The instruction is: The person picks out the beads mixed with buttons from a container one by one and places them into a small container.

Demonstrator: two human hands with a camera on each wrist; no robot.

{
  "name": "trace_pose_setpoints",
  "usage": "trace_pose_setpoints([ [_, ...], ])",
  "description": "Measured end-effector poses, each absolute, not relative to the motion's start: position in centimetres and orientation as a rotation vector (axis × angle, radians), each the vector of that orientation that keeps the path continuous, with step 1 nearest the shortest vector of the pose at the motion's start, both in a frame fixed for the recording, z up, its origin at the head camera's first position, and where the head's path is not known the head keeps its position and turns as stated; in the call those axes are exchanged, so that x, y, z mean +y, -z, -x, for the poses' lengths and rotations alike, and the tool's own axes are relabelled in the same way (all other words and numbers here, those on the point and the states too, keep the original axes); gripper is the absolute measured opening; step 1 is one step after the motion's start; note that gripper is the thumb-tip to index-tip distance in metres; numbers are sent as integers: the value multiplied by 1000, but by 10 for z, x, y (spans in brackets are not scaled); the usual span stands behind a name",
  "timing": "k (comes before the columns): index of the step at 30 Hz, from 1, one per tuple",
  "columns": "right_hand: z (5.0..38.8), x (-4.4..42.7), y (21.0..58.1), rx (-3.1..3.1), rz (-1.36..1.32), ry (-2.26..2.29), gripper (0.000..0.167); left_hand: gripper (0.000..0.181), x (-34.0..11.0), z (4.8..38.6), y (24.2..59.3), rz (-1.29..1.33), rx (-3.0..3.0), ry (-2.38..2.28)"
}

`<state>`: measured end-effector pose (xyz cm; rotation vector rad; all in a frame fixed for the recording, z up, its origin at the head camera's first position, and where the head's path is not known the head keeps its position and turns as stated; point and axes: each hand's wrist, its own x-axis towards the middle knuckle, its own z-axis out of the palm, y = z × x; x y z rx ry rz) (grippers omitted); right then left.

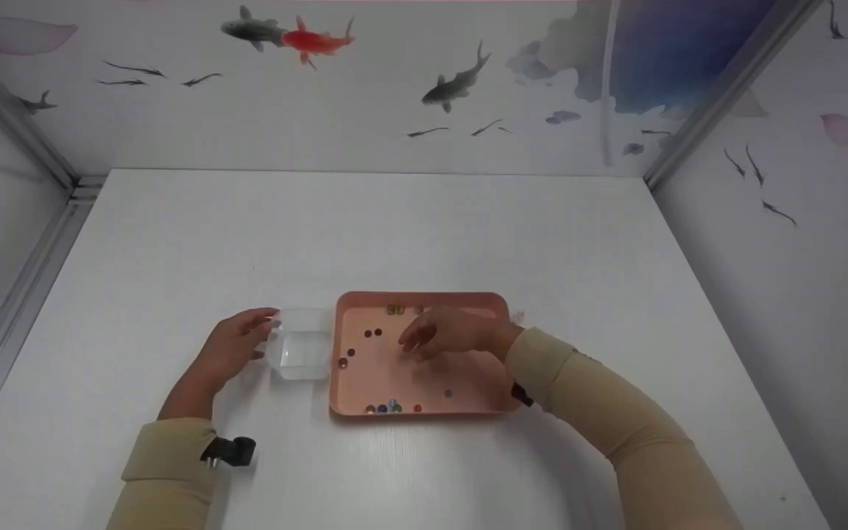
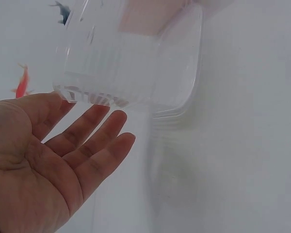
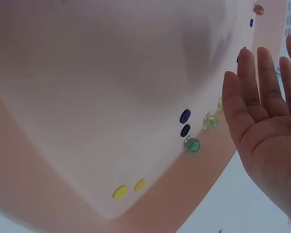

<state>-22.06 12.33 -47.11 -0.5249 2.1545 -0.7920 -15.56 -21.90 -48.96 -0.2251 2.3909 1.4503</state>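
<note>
My left hand (image 1: 231, 350) is at the left side of a clear plastic container (image 1: 305, 374), which stands on the table beside a tray. Its fingertips touch or nearly touch the container wall (image 2: 121, 63) in the left wrist view, with the fingers spread. Over the pink tray (image 1: 424, 417) hovers my right hand (image 1: 457, 333), its fingers loosely extended and nothing visible in them. Small round pieces lie in the tray: a green glass marble (image 3: 192, 144), a clear-yellow marble (image 3: 211, 121), a dark purple button-like disc (image 3: 185, 116) and a yellow disc (image 3: 120, 192).
The white table (image 1: 365, 235) reaches a back wall (image 1: 365, 110) painted with fish. More small pieces gather along the tray's near edge, including a red one (image 1: 417, 408). A black wrist device (image 1: 236, 450) is strapped on the left sleeve (image 1: 170, 453).
</note>
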Motion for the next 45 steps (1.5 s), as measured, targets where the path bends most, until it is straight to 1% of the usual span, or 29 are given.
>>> trace_pose_setpoints([
  [5, 216, 122, 475, 2119, 546, 790, 26, 49, -219, 156, 491, 222, 2392, -1452],
  [10, 213, 118, 475, 2061, 648, 751, 24, 49, -220, 155, 492, 208, 2404, -1446],
  [19, 205, 109, 475, 1998, 742, 698, 26, 49, -220, 155, 492, 219, 2398, -1444],
  [27, 201, 103, 481, 1961, 680, 686, 20, 48, -221, 155, 493, 210, 2395, -1454],
  [34, 198, 102, 484, 1931, 726, 668, 22, 47, -220, 156, 492, 218, 2380, -1473],
  [41, 194, 99, 488, 1955, 632, 602, 27, 48, -219, 156, 493, 219, 2386, -1471],
  [45, 193, 96, 488, 1976, 637, 550, 28, 49, -218, 156, 493, 221, 2395, -1458],
])
